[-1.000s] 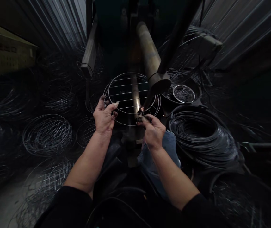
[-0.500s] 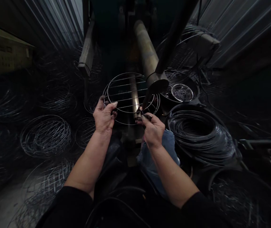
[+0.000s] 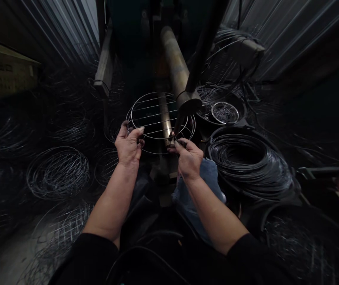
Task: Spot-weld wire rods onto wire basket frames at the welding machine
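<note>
A round wire rack [image 3: 154,117], made of rings with parallel cross wires, lies between the two electrode bars of a machine. My left hand [image 3: 128,145] is closed on its left rim, thumb on top. Close to the lower electrode's tip [image 3: 167,139], my right hand [image 3: 189,155] pinches at the rack's near right edge; fingers and dark metal hide exactly what it grips there. Above, the thick upper bar [image 3: 178,65] carries a dark rod [image 3: 179,122] slanting down to the rack's near rim, with a small reddish spot at the contact.
To the right stand a large coil of wire [image 3: 246,164] in a dark tub and a round dish of small wire pieces [image 3: 225,113]. Wire rings [image 3: 58,173] lie piled at left. Blue cloth [image 3: 197,180] is below my right forearm.
The view has shifted slightly, so the machine sits a little further left. Both hands keep their hold by the rack, and the rack stays nearly the same against the electrodes.
</note>
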`<action>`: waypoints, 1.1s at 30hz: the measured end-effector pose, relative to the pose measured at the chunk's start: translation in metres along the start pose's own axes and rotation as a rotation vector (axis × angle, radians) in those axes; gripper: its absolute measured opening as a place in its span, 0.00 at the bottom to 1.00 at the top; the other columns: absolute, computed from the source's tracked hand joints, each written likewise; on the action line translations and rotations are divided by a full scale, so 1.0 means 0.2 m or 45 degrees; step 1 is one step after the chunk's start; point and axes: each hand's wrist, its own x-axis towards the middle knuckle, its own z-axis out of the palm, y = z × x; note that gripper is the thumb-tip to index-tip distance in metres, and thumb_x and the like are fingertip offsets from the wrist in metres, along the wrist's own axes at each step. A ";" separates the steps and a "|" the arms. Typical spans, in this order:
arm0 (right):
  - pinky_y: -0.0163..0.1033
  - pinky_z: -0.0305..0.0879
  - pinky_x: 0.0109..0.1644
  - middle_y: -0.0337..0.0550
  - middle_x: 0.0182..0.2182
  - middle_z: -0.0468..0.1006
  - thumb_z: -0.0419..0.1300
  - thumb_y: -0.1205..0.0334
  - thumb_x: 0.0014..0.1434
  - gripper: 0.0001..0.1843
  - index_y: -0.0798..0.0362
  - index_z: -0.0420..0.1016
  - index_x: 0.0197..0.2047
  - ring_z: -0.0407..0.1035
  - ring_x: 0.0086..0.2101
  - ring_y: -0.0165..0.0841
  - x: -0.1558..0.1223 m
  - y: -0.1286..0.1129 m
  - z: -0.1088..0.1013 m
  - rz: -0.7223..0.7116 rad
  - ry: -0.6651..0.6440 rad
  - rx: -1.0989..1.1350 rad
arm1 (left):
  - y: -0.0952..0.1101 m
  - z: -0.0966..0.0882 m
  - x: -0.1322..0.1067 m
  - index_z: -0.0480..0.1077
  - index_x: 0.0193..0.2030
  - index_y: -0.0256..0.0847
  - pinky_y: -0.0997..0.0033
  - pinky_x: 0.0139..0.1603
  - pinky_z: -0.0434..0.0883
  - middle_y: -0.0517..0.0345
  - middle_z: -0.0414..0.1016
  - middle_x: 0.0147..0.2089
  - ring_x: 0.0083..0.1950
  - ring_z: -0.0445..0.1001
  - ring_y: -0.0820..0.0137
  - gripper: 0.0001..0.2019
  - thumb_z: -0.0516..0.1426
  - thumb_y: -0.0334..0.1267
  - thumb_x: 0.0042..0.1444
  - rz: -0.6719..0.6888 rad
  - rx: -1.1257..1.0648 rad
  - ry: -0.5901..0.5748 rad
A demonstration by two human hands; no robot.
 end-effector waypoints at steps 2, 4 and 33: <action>0.38 0.75 0.31 0.36 0.24 0.76 0.66 0.60 0.45 0.09 0.55 0.76 0.30 0.73 0.23 0.30 0.00 0.00 0.00 -0.009 0.004 -0.023 | 0.00 0.00 0.00 0.65 0.47 0.46 0.81 0.22 0.61 0.67 0.66 0.29 0.26 0.70 0.77 0.30 0.67 0.30 0.33 0.004 -0.013 -0.007; 0.38 0.75 0.32 0.36 0.24 0.76 0.66 0.60 0.45 0.09 0.55 0.76 0.30 0.74 0.23 0.31 0.00 0.00 0.00 -0.021 0.006 -0.045 | -0.01 -0.01 -0.01 0.65 0.47 0.45 0.81 0.22 0.60 0.67 0.66 0.28 0.26 0.69 0.77 0.30 0.67 0.30 0.33 0.004 -0.035 -0.030; 0.32 0.53 0.17 0.35 0.14 0.71 0.68 0.51 0.46 0.17 0.52 0.67 0.27 0.59 0.12 0.26 -0.23 -0.11 -0.62 0.239 -0.270 -0.700 | 0.09 -0.16 -0.05 0.67 0.39 0.43 0.81 0.20 0.58 0.65 0.67 0.31 0.26 0.70 0.78 0.23 0.68 0.34 0.34 0.043 0.092 -0.007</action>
